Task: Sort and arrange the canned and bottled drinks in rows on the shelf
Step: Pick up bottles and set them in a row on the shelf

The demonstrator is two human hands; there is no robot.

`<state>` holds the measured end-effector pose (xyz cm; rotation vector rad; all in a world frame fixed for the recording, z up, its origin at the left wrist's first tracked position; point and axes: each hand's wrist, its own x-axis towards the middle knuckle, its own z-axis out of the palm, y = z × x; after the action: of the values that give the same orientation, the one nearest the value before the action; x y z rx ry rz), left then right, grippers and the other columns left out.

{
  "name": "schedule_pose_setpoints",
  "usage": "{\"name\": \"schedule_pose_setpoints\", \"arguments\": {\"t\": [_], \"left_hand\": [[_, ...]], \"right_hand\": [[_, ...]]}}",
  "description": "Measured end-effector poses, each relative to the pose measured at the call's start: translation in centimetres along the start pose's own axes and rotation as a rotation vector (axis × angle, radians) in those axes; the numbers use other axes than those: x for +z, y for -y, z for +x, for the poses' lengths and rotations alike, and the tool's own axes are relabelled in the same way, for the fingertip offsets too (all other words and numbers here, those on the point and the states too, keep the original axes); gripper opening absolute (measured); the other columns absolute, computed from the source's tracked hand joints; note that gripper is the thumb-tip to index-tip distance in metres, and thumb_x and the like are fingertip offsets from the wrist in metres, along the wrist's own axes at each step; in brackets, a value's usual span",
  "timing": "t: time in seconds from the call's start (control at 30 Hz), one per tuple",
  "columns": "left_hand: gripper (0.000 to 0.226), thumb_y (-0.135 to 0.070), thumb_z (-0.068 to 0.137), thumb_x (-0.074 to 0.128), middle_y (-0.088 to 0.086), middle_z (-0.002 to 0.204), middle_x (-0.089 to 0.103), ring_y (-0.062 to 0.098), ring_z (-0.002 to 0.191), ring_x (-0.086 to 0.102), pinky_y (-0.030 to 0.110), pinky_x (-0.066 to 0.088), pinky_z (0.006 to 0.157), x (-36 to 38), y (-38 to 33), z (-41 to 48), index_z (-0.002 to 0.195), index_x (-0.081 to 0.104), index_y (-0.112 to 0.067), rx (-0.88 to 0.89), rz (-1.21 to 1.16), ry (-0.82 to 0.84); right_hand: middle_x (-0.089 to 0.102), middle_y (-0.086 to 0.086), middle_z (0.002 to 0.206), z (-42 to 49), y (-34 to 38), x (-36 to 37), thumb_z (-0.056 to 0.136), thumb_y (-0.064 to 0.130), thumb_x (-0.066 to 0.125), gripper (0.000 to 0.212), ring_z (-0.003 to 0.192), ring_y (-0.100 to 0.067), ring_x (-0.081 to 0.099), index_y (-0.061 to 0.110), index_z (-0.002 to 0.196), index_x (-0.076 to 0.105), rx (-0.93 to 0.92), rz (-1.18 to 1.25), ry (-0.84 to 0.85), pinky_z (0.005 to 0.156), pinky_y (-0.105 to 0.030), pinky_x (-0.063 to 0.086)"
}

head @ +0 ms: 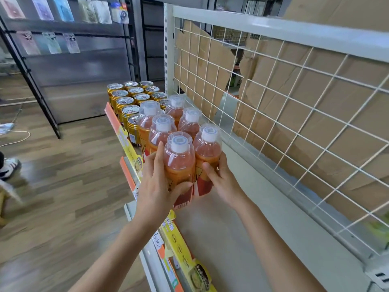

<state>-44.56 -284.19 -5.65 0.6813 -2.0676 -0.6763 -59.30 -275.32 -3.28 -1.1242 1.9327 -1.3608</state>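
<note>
Several orange drink bottles with clear dome caps stand in two rows on the white shelf. My left hand grips the nearest front bottle, thumb across its label. My right hand grips the neighbouring bottle on the right side. Both bottles stand upright at the near end of the rows. Beyond them, several gold cans with silver tops stand in rows at the far end of the shelf.
A white wire grid back panel with cardboard behind it runs along the shelf's right. Orange and yellow price strips line the front edge. Wooden floor lies to the left, with a dark display rack and someone's shoe.
</note>
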Motion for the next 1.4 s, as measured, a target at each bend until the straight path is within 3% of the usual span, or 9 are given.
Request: {"name": "schedule_pose_setpoints", "arguments": {"t": [0.1, 0.2, 0.33, 0.5, 0.63, 0.87, 1.07, 1.23, 1.4], "left_hand": [[0.086, -0.045, 0.085, 0.059, 0.007, 0.133, 0.036, 0.026, 0.119, 0.043, 0.041, 0.046, 0.088, -0.9, 0.4, -0.6, 0.149, 0.008, -0.019, 0.08, 0.112, 0.064], [0.069, -0.025, 0.09, 0.06, 0.008, 0.133, 0.041, 0.022, 0.117, 0.043, 0.04, 0.047, 0.089, -2.5, 1.7, -1.5, 0.146, 0.025, -0.009, 0.173, 0.212, 0.101], [0.058, -0.045, 0.089, 0.039, 0.009, 0.137, 0.048, 0.026, 0.13, 0.035, 0.043, 0.035, 0.103, -5.1, 3.2, -2.7, 0.136, 0.044, -0.012, 0.2, 0.358, 0.206], [0.058, -0.051, 0.086, 0.036, 0.003, 0.139, 0.047, 0.022, 0.128, 0.035, 0.044, 0.037, 0.101, -8.0, 3.4, -4.3, 0.131, 0.05, -0.018, 0.222, 0.398, 0.285], [0.059, -0.048, 0.085, 0.037, 0.006, 0.131, 0.054, 0.026, 0.117, 0.048, 0.046, 0.045, 0.091, -10.1, 2.2, -5.5, 0.131, 0.05, -0.013, 0.268, 0.373, 0.329], [0.058, -0.047, 0.085, 0.037, 0.004, 0.13, 0.055, 0.028, 0.114, 0.053, 0.041, 0.043, 0.088, -13.5, 0.6, -9.9, 0.13, 0.051, -0.013, 0.368, 0.284, 0.404], [0.058, -0.047, 0.084, 0.037, 0.006, 0.13, 0.055, 0.03, 0.116, 0.052, 0.048, 0.043, 0.091, -15.1, -1.0, -14.5, 0.129, 0.052, -0.014, 0.421, 0.199, 0.479], [0.059, -0.046, 0.084, 0.037, 0.007, 0.13, 0.054, 0.033, 0.114, 0.053, 0.045, 0.041, 0.091, -14.9, -2.6, -17.8, 0.129, 0.053, -0.013, 0.496, 0.122, 0.571], [0.055, -0.044, 0.083, 0.038, 0.008, 0.128, 0.056, 0.027, 0.111, 0.049, 0.041, 0.038, 0.091, -12.9, -6.2, -19.8, 0.124, 0.056, -0.011, 0.603, 0.018, 0.617]], "right_hand": [[0.046, 0.008, 0.136, -1.2, 0.7, -0.4, 0.091, 0.04, 0.052, 0.062, 0.125, -0.014, 0.047, 0.029, 0.144, 0.021, 0.006, -0.23, -0.04, 0.099, -0.029, 0.039], [0.034, 0.003, 0.149, -3.2, 1.0, -1.4, 0.092, 0.042, 0.052, 0.066, 0.132, -0.017, 0.04, 0.028, 0.147, 0.018, 0.025, -0.547, -0.126, 0.102, -0.035, 0.036], [0.035, 0.008, 0.147, -7.4, 1.8, -3.0, 0.092, 0.039, 0.053, 0.058, 0.131, -0.013, 0.038, 0.027, 0.144, 0.029, -0.038, -0.693, -0.219, 0.101, -0.03, 0.035], [0.044, 0.009, 0.139, -13.8, 2.1, -3.6, 0.089, 0.036, 0.056, 0.051, 0.127, -0.012, 0.041, 0.024, 0.136, 0.042, -0.046, -0.739, -0.401, 0.095, -0.026, 0.034], [0.046, 0.005, 0.138, -19.6, 2.5, -2.8, 0.088, 0.036, 0.056, 0.048, 0.128, -0.015, 0.042, 0.022, 0.133, 0.047, -0.023, -0.763, -0.529, 0.099, -0.035, 0.038], [0.048, 0.003, 0.137, -30.5, 3.6, 1.4, 0.087, 0.036, 0.057, 0.046, 0.123, -0.02, 0.048, 0.025, 0.131, 0.049, 0.136, -0.824, -0.646, 0.096, -0.041, 0.042], [0.054, -0.004, 0.128, -39.6, 3.9, 4.9, 0.088, 0.039, 0.053, 0.044, 0.116, -0.023, 0.052, 0.017, 0.126, 0.053, 0.216, -0.879, -0.716, 0.091, -0.037, 0.043], [0.058, -0.007, 0.122, -46.4, 4.4, 7.1, 0.086, 0.046, 0.047, 0.049, 0.103, -0.026, 0.059, 0.014, 0.122, 0.056, 0.288, -0.87, -0.827, 0.081, -0.032, 0.046], [0.058, -0.004, 0.119, -53.0, 5.3, 8.0, 0.085, 0.049, 0.041, 0.052, 0.104, -0.02, 0.056, 0.015, 0.122, 0.055, 0.371, -0.889, -0.955, 0.079, -0.028, 0.046]]}}
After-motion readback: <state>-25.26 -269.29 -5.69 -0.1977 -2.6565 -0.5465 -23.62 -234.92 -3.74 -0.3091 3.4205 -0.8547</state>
